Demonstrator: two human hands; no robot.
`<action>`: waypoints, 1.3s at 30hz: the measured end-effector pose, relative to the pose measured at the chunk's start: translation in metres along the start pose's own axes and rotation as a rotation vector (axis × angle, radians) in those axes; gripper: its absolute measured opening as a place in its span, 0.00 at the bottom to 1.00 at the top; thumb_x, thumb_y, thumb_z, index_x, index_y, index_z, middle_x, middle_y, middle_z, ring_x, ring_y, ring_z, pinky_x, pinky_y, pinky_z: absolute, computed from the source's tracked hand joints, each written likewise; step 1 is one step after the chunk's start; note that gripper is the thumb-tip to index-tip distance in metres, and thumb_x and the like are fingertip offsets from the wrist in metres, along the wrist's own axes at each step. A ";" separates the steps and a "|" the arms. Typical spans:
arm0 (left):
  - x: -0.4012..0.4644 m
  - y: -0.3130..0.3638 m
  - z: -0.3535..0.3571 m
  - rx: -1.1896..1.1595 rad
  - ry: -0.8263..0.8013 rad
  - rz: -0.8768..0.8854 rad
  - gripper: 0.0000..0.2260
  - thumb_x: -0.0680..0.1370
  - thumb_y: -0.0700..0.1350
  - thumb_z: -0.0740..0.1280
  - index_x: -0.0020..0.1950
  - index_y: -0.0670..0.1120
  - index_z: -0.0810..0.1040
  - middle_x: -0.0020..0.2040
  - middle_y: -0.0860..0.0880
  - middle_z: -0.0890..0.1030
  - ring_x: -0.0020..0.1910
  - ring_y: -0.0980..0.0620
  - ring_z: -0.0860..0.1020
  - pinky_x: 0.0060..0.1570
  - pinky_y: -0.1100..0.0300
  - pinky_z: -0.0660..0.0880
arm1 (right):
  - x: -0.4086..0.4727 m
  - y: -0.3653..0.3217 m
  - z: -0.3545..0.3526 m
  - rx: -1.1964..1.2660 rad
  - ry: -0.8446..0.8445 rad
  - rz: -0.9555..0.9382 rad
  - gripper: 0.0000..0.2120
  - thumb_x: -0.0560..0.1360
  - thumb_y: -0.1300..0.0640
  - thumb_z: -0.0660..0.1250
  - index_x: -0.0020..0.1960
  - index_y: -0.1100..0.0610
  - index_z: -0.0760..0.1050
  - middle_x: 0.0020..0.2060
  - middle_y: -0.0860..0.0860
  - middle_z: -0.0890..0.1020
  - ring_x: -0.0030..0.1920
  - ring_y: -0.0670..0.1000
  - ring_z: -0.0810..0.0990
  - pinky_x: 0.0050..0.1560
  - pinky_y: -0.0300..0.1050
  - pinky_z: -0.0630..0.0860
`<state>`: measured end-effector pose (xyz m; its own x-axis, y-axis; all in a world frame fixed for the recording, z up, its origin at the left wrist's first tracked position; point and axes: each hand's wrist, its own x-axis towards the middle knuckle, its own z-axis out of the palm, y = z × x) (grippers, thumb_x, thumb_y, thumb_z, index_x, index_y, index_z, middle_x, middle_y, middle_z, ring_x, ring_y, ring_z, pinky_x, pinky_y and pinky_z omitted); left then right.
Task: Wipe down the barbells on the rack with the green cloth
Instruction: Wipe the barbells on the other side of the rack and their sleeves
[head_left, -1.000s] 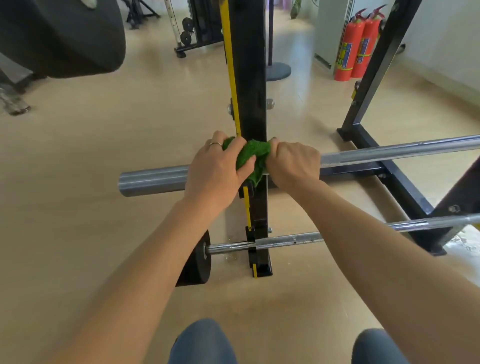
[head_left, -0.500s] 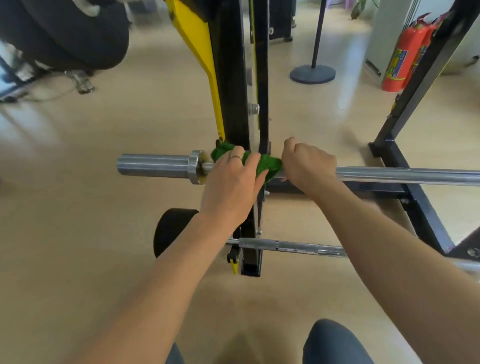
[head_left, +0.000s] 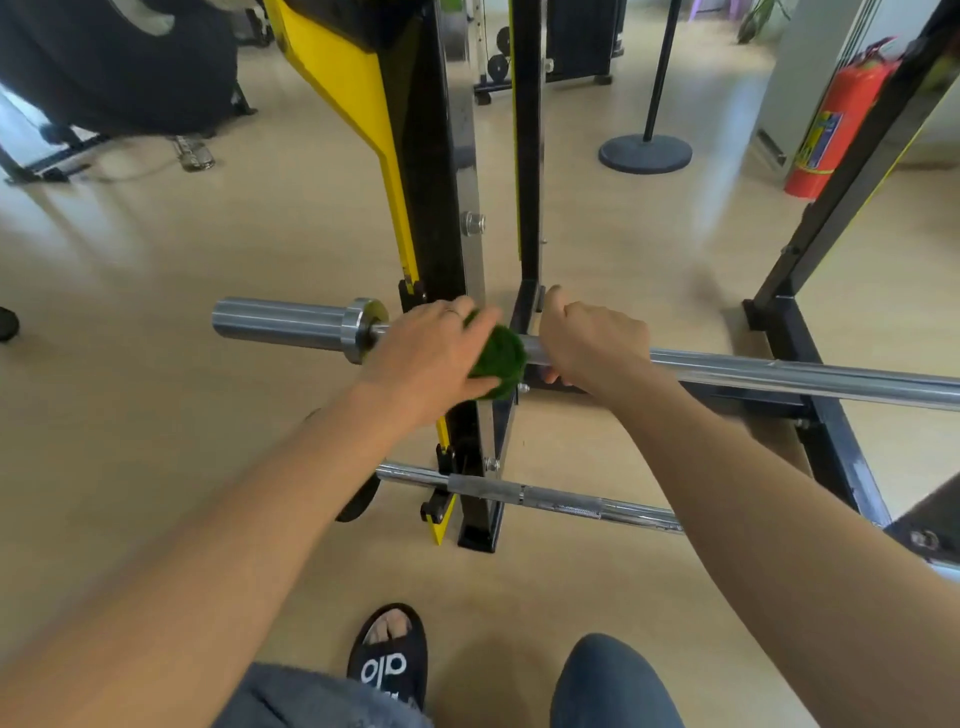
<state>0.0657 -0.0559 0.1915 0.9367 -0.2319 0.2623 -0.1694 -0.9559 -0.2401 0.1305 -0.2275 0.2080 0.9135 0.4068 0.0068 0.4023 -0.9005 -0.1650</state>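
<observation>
My left hand (head_left: 431, 358) has its fingers wrapped round the green cloth (head_left: 498, 361) on the top bar (head_left: 779, 371) — I am wiping it by the rack (head_left: 441, 208). My right hand (head_left: 592, 340) grips the bar. Next I should slide the cloth along — then do the low bar (head_left: 545, 493).

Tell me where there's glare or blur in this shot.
Head view: bright glare streaks along the bar and washes the floor near the extinguisher; the cloth in the left hand looks motion-smeared; wide-angle bends the edges.
</observation>
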 end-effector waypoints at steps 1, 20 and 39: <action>0.009 0.014 0.003 -0.022 0.025 0.021 0.30 0.74 0.60 0.70 0.70 0.48 0.66 0.60 0.47 0.76 0.55 0.48 0.77 0.53 0.55 0.75 | 0.001 -0.001 0.000 0.009 0.005 0.014 0.09 0.83 0.59 0.50 0.60 0.57 0.66 0.38 0.52 0.74 0.38 0.55 0.72 0.41 0.49 0.67; 0.068 -0.002 -0.007 -0.301 -0.532 -0.058 0.13 0.68 0.51 0.74 0.48 0.51 0.75 0.40 0.51 0.78 0.39 0.52 0.78 0.33 0.58 0.72 | 0.015 -0.005 0.024 -0.009 0.227 0.179 0.23 0.84 0.50 0.44 0.63 0.54 0.74 0.29 0.50 0.72 0.29 0.51 0.68 0.28 0.44 0.57; 0.010 0.038 0.054 -0.045 0.426 -0.091 0.21 0.74 0.46 0.74 0.63 0.42 0.72 0.52 0.44 0.81 0.52 0.45 0.79 0.63 0.52 0.70 | 0.009 0.001 0.018 -0.022 0.175 0.087 0.21 0.84 0.48 0.44 0.73 0.54 0.62 0.33 0.51 0.72 0.32 0.52 0.70 0.32 0.45 0.63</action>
<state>0.0856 -0.0850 0.1346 0.7403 -0.1910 0.6446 -0.1137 -0.9805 -0.1600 0.1382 -0.2222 0.1903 0.9408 0.2960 0.1650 0.3206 -0.9352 -0.1505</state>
